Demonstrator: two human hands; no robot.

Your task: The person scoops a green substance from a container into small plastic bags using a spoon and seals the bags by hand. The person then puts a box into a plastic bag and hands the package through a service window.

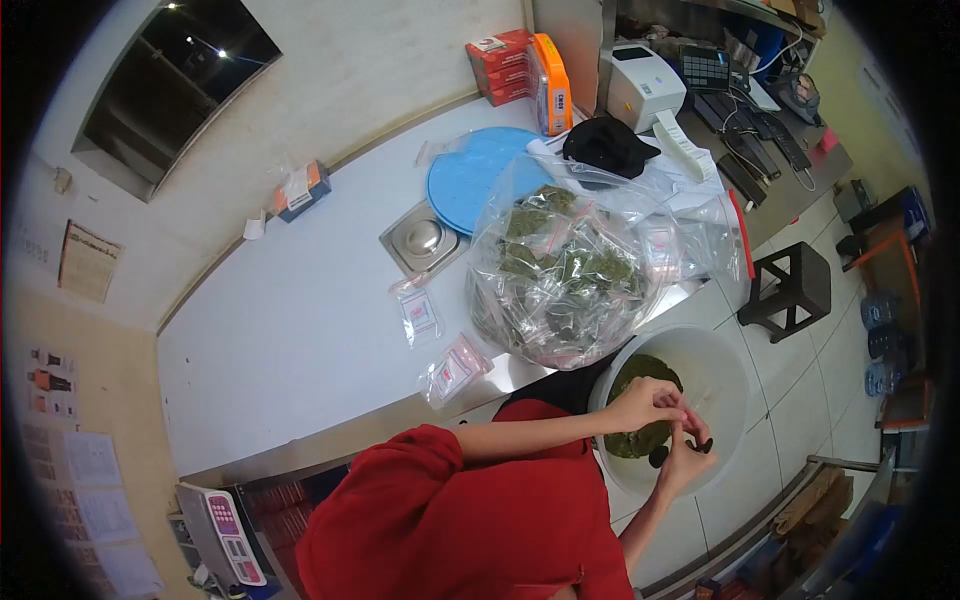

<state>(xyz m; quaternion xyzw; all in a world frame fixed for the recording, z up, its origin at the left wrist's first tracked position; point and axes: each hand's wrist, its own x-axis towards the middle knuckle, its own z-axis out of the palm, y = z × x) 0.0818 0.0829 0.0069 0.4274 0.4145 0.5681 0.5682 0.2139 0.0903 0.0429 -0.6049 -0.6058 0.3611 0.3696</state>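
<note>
The single camera sits on the person's head and looks forward and steeply down, with the red shirt [470, 510] large and close at the bottom edge. The left hand [645, 405] and right hand [688, 458] lie farther off, right of centre. The wide, strongly bowed view, dark at its corners, also takes in the white countertop [300, 330], tiled floor [790, 420] and, tilted at upper left, a window [180, 85].

The white counter [290, 320] bears a bulging clear bag [560, 290] at three o'clock, a small box [303, 192] (partly orange) at eleven.
</note>
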